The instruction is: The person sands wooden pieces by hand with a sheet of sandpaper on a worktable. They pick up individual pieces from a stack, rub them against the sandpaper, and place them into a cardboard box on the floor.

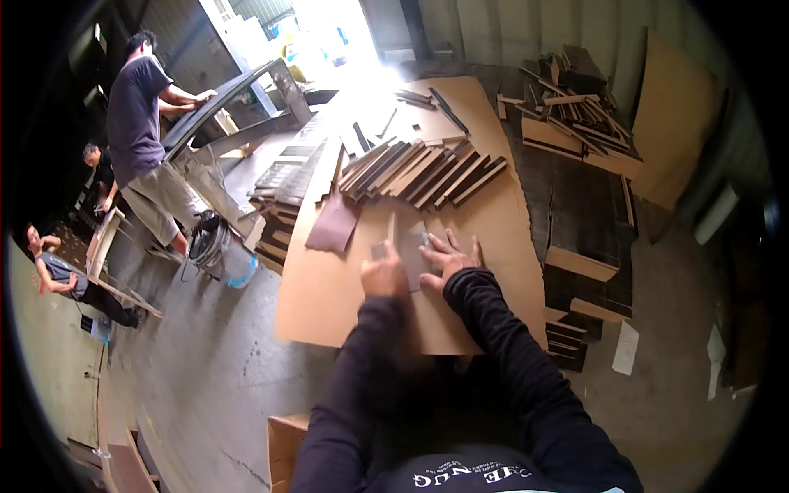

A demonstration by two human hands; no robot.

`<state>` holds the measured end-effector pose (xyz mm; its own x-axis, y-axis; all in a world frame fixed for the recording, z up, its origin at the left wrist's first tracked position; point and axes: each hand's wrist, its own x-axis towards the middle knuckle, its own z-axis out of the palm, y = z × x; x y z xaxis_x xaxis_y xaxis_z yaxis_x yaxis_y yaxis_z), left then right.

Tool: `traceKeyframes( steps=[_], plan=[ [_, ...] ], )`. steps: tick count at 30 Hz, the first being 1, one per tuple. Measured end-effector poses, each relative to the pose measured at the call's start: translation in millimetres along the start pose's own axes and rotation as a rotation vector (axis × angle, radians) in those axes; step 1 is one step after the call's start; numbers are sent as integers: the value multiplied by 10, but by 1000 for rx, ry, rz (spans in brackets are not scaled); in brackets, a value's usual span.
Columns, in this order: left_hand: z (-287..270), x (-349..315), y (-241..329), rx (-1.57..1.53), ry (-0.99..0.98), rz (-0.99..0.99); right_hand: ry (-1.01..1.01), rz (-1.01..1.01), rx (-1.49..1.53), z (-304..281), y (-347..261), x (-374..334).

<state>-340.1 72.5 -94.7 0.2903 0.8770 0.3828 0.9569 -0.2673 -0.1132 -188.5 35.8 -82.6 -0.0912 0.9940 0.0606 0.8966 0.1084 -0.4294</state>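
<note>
My left hand is closed round a short light wood strip, whose end sticks out past the fingers; the hand is smeared by motion. Close beside it, my right hand lies flat with fingers spread, pressing on a greyish sheet that looks like sandpaper. Both hands work on a brown cardboard sheet covering the table. Just beyond them lies a row of wood strips with dark and light faces. A reddish-brown sheet of sandpaper rests to the left.
Stacked dark boards and a heap of loose strips stand to the right. On the left, a person handles a long dark panel near a bucket. Two other people are farther left. A cardboard box sits near my left arm.
</note>
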Motion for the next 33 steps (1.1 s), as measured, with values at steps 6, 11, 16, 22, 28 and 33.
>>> traceKeyframes(
  steps=[6, 11, 16, 22, 28, 33],
  plan=[
    [-215, -773, -139, -34, 81, 133, -67, 67, -12, 69, 36, 72],
    [-676, -2372, -1149, 170, -78, -95, 40, -13, -137, 350, 59, 284],
    [-1020, -3870, -1982, 109, -233, -986, 65, -35, -218, 515, 571, 427],
    [-934, -4881, -1919, 31, -311, -1297, 134, -239, -90, 611, 974, 622],
    [-578, -5203, -1824, 70, -301, -1216, 81, -350, 21, 520, 990, 673],
    [-254, -5256, -1192, -418, -829, -860, 12, -382, 150, 440, 875, 626]
  ],
)
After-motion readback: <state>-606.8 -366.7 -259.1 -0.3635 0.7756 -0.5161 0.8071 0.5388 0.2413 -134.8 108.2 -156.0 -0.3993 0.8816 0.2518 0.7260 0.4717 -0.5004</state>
